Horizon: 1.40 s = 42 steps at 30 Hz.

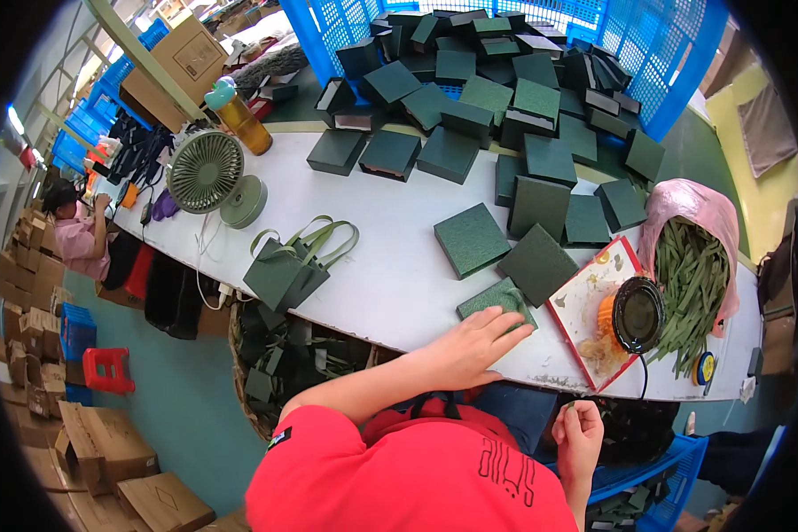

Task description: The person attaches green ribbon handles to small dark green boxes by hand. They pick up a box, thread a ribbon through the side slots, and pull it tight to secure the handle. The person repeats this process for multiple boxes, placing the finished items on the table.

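Head view: I locate the green box near the front edge of the white worktop, under the left hand. Left grip: released; the fingers lie extended across the box top and cover its near part. I cannot see the underside of the box. Right grip: the fingers of the right hand are bent in toward the thumb, off the front edge of the worktop; I cannot tell whether a small item is pinched there. The red shirt blocks the lower middle of my view.

To the right of the box, the red-edged tray stands between it and the pink bag of green strips. A round black dish hides part of the orange base and part of the tray. Beyond the box, loose dark green boxes lead to a heap at the blue crate; I cannot make out the lowest ones. To the left stands a green handled bag; farther off, a fan and a bottle. The worktop covers part of the basket below, obscuring its contents. At far left, a person appears too small for detail, and the dark fisheye rim crops the cartons.
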### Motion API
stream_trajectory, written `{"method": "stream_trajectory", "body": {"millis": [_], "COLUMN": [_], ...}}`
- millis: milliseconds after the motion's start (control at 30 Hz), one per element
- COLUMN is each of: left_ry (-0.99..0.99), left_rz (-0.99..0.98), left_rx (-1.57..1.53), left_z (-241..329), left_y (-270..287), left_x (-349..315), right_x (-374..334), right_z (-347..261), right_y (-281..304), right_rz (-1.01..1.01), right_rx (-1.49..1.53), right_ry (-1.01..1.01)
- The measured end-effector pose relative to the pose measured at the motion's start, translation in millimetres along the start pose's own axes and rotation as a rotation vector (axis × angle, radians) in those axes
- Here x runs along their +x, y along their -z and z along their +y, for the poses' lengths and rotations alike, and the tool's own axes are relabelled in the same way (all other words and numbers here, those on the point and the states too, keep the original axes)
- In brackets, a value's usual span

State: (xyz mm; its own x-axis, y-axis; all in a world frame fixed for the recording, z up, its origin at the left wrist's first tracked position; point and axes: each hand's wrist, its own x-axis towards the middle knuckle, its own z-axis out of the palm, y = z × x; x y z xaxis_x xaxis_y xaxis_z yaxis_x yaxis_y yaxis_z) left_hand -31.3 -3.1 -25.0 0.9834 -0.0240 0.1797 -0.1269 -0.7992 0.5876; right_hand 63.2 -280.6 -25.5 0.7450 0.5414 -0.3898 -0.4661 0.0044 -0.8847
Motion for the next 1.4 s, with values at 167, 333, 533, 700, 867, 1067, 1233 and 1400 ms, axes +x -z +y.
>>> {"method": "stream_trajectory", "body": {"millis": [167,333,533,700,867,1067,1233,1400], "left_ry": [-0.139,-0.133,-0.017,0.083,0.101,0.166,0.158,0.156], "left_rz": [-0.202,-0.280,-0.167,-0.044,0.004,0.070,0.096,0.104], "left_rx": [0.352,0.286,0.289,0.301,0.205,0.169,0.165,0.167], "left_z": [-27,-31,-13,10,23,-1,-10,-10], "left_y": [20,56,21,-2,-19,-11,-6,-7], "left_x": [25,53,59,40,25,33,32,31], "right_x": [-2,13,35,46,59,68,71,73], "right_z": [1,-8,-30,-42,-40,-43,-45,-44], "right_y": [10,16,40,42,41,36,34,34], "right_rz": [0.072,0.104,0.214,0.271,0.256,0.310,0.322,0.335], "right_rx": [-0.003,0.185,0.286,0.229,0.206,0.122,0.097,0.070], "right_ry": [0.027,0.096,0.218,0.208,0.194,0.217,0.204,0.221]}}
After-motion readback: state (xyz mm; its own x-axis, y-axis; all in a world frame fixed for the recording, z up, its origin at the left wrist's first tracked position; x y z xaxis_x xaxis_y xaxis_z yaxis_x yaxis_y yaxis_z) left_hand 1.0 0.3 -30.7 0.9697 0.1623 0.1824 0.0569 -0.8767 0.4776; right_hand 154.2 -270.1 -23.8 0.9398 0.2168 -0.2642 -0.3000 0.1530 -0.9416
